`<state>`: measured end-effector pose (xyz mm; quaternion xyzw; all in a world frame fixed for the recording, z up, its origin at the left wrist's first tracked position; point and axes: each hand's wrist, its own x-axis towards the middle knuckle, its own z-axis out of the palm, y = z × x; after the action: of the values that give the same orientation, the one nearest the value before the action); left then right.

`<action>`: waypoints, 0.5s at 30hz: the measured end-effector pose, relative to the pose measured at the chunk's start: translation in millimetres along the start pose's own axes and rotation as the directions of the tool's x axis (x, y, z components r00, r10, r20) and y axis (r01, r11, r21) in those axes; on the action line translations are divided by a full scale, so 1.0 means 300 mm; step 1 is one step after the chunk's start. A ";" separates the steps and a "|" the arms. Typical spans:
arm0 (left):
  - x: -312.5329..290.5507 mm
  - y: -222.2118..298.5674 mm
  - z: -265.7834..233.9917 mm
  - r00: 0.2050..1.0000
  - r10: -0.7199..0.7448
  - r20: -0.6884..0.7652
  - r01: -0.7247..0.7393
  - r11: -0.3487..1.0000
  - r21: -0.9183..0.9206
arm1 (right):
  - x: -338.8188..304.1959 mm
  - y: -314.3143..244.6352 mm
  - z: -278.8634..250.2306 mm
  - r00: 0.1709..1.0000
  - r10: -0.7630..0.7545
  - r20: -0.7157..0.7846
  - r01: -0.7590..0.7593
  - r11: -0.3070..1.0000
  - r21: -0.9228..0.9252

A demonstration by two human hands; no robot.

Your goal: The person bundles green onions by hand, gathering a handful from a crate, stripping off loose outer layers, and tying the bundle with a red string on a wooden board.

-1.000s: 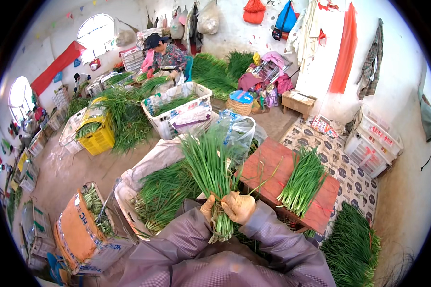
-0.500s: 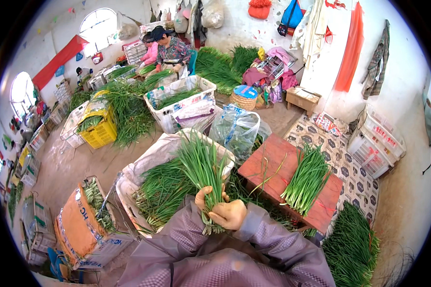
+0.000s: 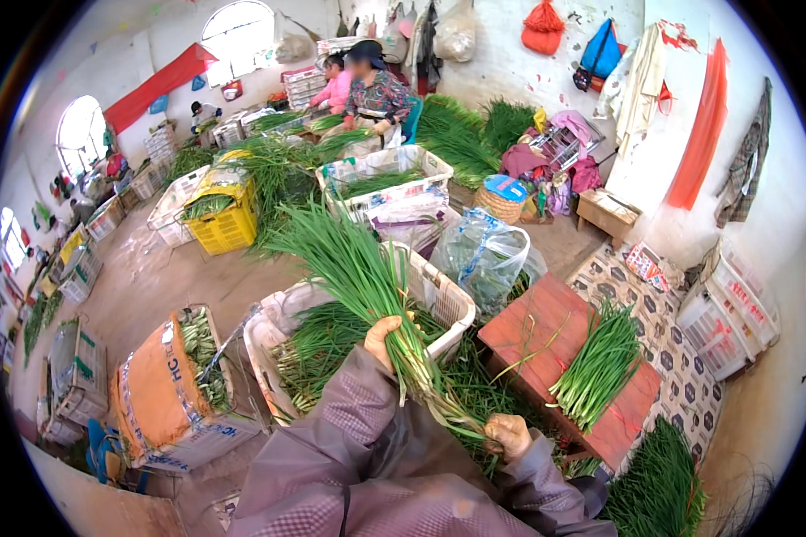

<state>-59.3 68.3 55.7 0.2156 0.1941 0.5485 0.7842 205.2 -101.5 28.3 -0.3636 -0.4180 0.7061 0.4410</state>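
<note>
A long bunch of chives (image 3: 349, 268) lies slantwise in front of me, its green leaf tips fanned out to the upper left. My left hand (image 3: 384, 342) is closed round the middle of the bunch. Lower and to the right, my right hand (image 3: 509, 436) is closed on thin, paler strands at the stalk end, which stretch between both hands. Beneath the leaves stands a white crate (image 3: 452, 309) lined with cloth and filled with loose chives (image 3: 318, 345). A neater bundle of chives (image 3: 597, 367) rests on the red wooden table (image 3: 533, 327) to my right.
More chives (image 3: 658, 488) lie on the floor at the lower right. A clear plastic bag (image 3: 484, 255) stands behind the table. An orange-covered box (image 3: 161, 394) is on my left. Beyond are a white crate (image 3: 439, 183), a yellow crate (image 3: 224, 224) and two seated people (image 3: 376, 98).
My right hand has moved from beside the left, down and right, drawing strands out from the stalk end. The bunch has tilted to the upper left. The whole view has shifted.
</note>
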 end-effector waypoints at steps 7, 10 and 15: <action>0.031 0.202 -0.109 0.959 0.238 -0.152 -0.253 0.964 -0.085 | -0.084 0.029 -0.096 0.983 -0.129 -0.131 0.179 0.837 0.517; 0.023 0.192 -0.120 0.963 0.242 -0.117 -0.257 0.957 -0.135 | -0.035 0.033 -0.178 0.972 0.179 -0.152 -0.203 0.966 -0.162; -0.029 0.083 -0.019 0.997 0.045 -0.066 -0.037 0.992 0.123 | 0.137 0.023 -0.190 0.993 0.058 -0.101 -0.107 0.804 -0.585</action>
<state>-84.5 68.4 65.1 0.2480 0.2494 0.5587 0.7511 239.1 -49.8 -6.1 -0.5275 -0.5824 0.5455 0.2915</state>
